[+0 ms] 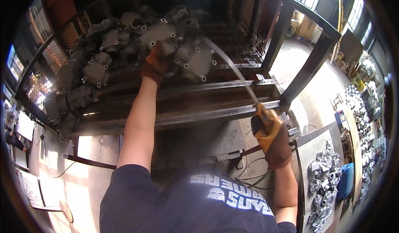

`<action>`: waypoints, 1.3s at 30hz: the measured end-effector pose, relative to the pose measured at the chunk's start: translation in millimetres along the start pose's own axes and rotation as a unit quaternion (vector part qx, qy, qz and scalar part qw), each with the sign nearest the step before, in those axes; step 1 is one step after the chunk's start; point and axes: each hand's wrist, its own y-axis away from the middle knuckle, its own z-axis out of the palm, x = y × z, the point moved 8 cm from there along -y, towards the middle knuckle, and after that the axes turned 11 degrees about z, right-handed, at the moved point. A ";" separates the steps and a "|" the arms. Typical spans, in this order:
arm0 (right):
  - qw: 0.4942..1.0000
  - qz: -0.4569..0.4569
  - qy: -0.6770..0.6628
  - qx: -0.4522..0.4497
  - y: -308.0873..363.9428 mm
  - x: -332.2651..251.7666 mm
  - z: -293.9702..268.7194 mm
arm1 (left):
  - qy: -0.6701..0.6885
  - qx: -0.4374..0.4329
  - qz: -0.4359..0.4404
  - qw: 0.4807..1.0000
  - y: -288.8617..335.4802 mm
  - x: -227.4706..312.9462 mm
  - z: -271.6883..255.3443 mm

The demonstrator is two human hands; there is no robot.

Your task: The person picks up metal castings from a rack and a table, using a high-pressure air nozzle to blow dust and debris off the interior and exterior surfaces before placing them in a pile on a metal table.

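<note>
Both my hands wear worn brown-orange work gloves. My left hand (154, 66) reaches into a dark metal crate and closes on the near edge of a dull grey metal casting (163, 37) with round bolt lugs. Its fingertips are partly lost in shadow. Outside the crate's front rail, my right hand (272, 139) is wrapped round the handle of what looks like an air blow gun with a long, slightly curved tube (232, 67). The tube slants up and left over the rail, its tip near another casting (195, 62). Haze hangs around the castings.
More castings (97, 69) lie heaped across the crate's left side. Steel rails (187, 116) and a corner post (307, 69) frame its front and right. At right, a plate (307, 141) carries small silvery parts, beside a blue container (346, 180). Hoses (259, 185) trail below my right hand.
</note>
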 end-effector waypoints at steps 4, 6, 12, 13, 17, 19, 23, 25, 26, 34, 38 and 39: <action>0.994 -0.075 -0.080 0.008 -26.1 -50.6 1.2 | -0.103 -0.068 0.097 0.988 -16.1 -26.4 -18.4; 0.992 -0.057 0.088 -0.075 -42.1 -45.4 32.3 | -0.190 -0.144 0.163 0.958 -9.3 -5.4 26.3; 0.999 -0.033 -0.030 0.006 -44.5 -2.1 20.1 | -0.126 -0.142 0.038 0.981 -17.5 -71.2 -10.5; 1.000 0.015 0.013 -0.004 -41.3 28.3 26.5 | -0.014 -0.119 -0.042 0.992 -16.7 -84.7 0.2; 0.996 0.040 -0.001 -0.081 -3.3 43.8 10.8 | 0.184 -0.073 -0.230 0.953 -16.9 -12.9 72.4; 0.947 0.254 -0.191 -0.058 12.8 74.9 -4.2 | 0.145 -0.110 -0.201 0.962 -32.1 -5.5 86.4; 0.976 0.163 -0.142 0.031 41.6 75.8 -40.0 | -0.062 -0.242 0.024 0.968 -92.3 21.0 118.0; 0.975 0.191 -0.101 0.047 57.3 81.9 -48.5 | -0.080 -0.237 0.058 0.967 -116.6 35.4 133.7; 0.966 0.223 -0.128 0.042 68.9 93.6 -48.4 | -0.064 -0.221 0.040 0.972 -127.6 40.2 143.3; 0.925 0.315 -0.202 0.069 114.6 105.5 -65.4 | -0.148 -0.032 -0.160 0.975 -206.3 74.2 209.8; 0.920 0.332 -0.193 0.079 121.7 105.6 -72.2 | -0.170 -0.227 -0.038 0.958 -198.4 -24.1 213.4; 0.922 0.333 -0.182 0.079 123.0 103.8 -74.2 | -0.223 -0.272 -0.014 0.936 -176.1 -32.0 226.2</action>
